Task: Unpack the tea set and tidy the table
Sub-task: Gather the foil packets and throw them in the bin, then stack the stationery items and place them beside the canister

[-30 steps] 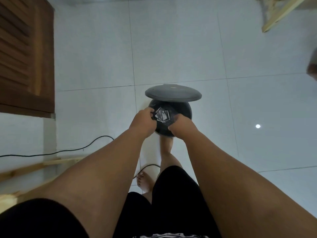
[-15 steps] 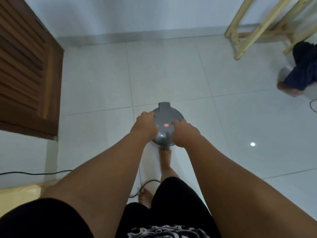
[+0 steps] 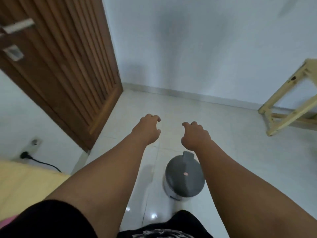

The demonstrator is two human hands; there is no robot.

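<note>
Your left hand (image 3: 146, 130) hangs in the air ahead of you with the fingers loosely curled downward and nothing in them. Your right hand (image 3: 195, 135) is held out level with it, just to its right, with a bare gap of floor showing between the two; its fingers are also bent in a loose claw and it holds nothing. Both bare forearms stretch from the near edge of the view toward the far wall.

Below your right forearm, nearer to you than the hands, the small round bin with a grey plastic lid and pale body (image 3: 184, 180) stands upright on the glossy white tiled floor (image 3: 231, 148). Its lid is down, with a small reddish mark near the middle and a hinge tab on the far side. Neither hand touches it.

On the left, a dark brown slatted wooden door (image 3: 68, 66) stands with a metal handle (image 3: 16, 27) high up. Lower on the left wall, a black plug with its cable (image 3: 36, 160) sits in a wall socket, and a pale yellow surface (image 3: 24, 184) fills the near left corner. On the far right stands a light wooden frame (image 3: 289, 100) on the floor, against the white wall (image 3: 205, 48). Black clothing (image 3: 51, 220) shows along the near edge.
</note>
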